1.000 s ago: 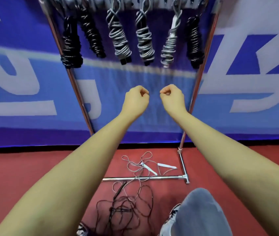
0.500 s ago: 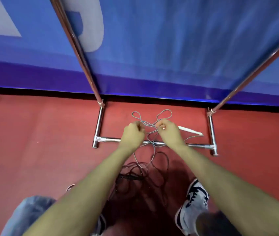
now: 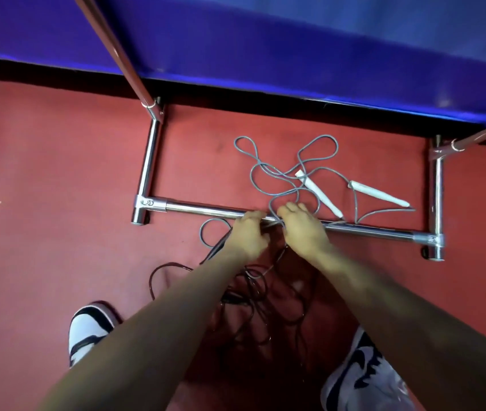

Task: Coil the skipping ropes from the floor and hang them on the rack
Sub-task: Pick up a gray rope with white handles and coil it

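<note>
A grey skipping rope (image 3: 265, 170) lies in loose loops on the red floor, partly across the front bar of the rack's chrome base (image 3: 194, 209). Its two white handles (image 3: 321, 194) (image 3: 378, 195) rest inside the base frame to the right. A black skipping rope (image 3: 253, 292) is tangled on the floor nearer me, under my forearms. My left hand (image 3: 249, 232) and my right hand (image 3: 301, 229) are side by side at the bar, fingers curled onto the grey cord where it crosses the bar. The rack's hooks are out of view.
Two slanted chrome uprights (image 3: 117, 51) (image 3: 484, 134) rise from the base's back corners. A blue padded wall (image 3: 265, 40) stands right behind the rack. My two shoes (image 3: 87, 330) (image 3: 363, 381) stand on either side of the black rope.
I have bent down from the hanging ropes to the floor. Both hands dropped from chest height to the rack's base bar and closed on the grey cord.
</note>
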Demonstrator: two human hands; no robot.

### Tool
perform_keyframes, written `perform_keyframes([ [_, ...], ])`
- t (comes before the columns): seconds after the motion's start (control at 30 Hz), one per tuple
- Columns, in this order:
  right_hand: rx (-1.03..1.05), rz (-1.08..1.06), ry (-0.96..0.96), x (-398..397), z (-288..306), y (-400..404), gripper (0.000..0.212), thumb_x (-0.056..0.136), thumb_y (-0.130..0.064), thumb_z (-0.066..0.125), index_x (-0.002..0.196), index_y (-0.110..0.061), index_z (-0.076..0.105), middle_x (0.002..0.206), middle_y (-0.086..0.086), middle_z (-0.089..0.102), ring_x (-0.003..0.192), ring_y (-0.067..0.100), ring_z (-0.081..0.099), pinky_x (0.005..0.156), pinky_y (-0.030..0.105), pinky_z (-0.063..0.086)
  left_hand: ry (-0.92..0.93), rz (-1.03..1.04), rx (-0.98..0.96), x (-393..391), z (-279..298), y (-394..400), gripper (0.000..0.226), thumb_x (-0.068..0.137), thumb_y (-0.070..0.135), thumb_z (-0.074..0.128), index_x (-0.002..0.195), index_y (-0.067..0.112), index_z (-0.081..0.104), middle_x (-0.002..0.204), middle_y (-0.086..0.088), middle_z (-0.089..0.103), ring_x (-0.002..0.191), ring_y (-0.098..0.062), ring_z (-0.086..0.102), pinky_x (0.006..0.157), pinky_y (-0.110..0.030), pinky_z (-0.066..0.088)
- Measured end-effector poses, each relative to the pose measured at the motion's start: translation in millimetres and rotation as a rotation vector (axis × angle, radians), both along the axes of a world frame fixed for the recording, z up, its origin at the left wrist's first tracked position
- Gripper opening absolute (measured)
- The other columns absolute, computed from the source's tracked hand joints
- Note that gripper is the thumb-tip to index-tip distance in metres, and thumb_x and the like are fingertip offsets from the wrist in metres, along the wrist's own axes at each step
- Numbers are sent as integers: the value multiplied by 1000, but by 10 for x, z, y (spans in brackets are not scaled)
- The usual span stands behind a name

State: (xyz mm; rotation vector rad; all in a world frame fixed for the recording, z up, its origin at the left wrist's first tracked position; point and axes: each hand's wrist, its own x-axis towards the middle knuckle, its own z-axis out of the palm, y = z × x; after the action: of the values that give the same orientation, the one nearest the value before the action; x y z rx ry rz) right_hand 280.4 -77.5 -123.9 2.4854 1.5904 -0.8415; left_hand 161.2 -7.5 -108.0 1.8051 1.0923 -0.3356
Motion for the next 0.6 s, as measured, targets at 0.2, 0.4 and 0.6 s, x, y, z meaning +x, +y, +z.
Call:
perform_keyframes([
  [0.2,487,-100,38,-54,452,-26,4,82,-13,58,81,-9,60,81,9,62,79,33,60,69,41,50,-75,45,96,-20,315,2,18,87,10,57,102,4,66,103,-18,65,101,-33,58,89,-33,41],
  [0.4,602,-505,340,-172,1386,-80,8,91,-12,57,91,-8,64,82,4,64,76,21,57,71,34,42,-282,46,219,-127,1474,82,22,93,17,56,82,-1,63,72,-22,61,65,-29,48,68,-36,38],
  [0.6,615,-598,543,-349,2552,-160,19,95,-13,54,76,-14,57,65,-1,55,60,8,47,57,23,36,-515,128,229,-272,2778,5,27,91,15,59,64,12,59,54,-3,51,58,-16,43,61,-33,40],
])
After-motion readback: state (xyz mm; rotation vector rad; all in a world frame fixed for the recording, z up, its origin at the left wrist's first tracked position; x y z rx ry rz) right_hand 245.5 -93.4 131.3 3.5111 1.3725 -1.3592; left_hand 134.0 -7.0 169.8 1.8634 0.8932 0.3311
